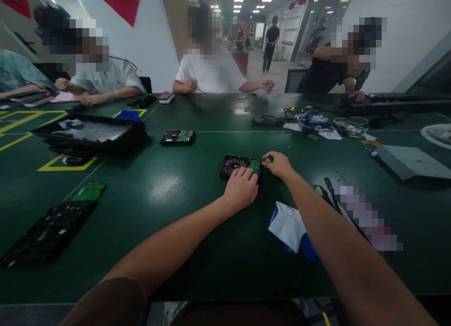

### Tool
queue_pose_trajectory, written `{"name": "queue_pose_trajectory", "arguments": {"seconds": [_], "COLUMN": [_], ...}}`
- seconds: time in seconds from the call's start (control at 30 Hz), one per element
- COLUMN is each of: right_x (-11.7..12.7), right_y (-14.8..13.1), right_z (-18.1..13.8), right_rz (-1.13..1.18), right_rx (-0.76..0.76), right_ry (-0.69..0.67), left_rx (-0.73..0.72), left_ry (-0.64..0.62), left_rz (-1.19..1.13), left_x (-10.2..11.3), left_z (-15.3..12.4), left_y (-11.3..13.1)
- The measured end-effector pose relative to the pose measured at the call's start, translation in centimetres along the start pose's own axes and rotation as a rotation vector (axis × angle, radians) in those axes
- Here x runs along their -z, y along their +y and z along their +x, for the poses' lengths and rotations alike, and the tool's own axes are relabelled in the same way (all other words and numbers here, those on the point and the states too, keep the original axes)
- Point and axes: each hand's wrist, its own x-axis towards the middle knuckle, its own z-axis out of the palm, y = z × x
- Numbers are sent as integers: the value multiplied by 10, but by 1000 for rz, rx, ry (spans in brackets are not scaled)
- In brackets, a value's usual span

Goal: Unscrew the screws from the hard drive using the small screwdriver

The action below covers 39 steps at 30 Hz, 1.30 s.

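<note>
A hard drive (230,165) lies on the green table in front of me, its dark patterned face and green circuit board upward. My left hand (241,187) is laid over its near right part, fingers curled on it and gripping it against the table. At the drive's right end, my right hand (278,165) is closed around a small screwdriver (269,159) with a yellow and dark green handle. The tool's tip is too small to make out. A white and blue glove (288,225) lies beside my right forearm.
Another hard drive (178,137) sits farther back. Black trays (95,133) are stacked at left, with a dark panel carrying a green board (52,227) nearer. Cables (312,121) and a grey metal case (412,160) lie at right. Several people sit across the table.
</note>
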Motion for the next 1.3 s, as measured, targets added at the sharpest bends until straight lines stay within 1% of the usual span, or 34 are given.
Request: {"name": "queue_pose_trajectory", "arguments": {"seconds": [0.1, 0.33, 0.5, 0.6, 0.67, 0.73, 0.83, 0.97, 1.13, 1.3], "right_x": [0, -5, -1, 0, -2, -5, -13, -18, -13, -8], "right_y": [2, -1, -2, -2, -3, -4, -6, -8, -6, 1], "right_z": [5, 18, 26, 30, 30, 30, 30, 31, 30, 25], "right_rz": [-33, -108, -109, -93, -77, -61, -69, -107, -103, -90], "right_rx": [26, -53, -55, -88, -109, -85, -31, -39, -36, -51], "right_ry": [-33, -28, -34, -40, -2, 41, 46, 52, 29, 45], "left_rx": [2, 7, 7, 8, 8, 9, 6, -3, -15, -23], "left_ry": [-11, -29, -30, -30, -29, -34, -44, -45, -32, -6], "left_rz": [8, 11, 9, 12, 12, 6, -4, 5, 3, -55], "left_x": [0, 0, 1, 2, 3, 3, 3, 2, 0, -2], "left_z": [0, 1, 2, 2, 2, 3, 3, 3, 3, 2], "left_y": [1, 1, 0, 1, 1, 0, -1, -3, -5, -10]}}
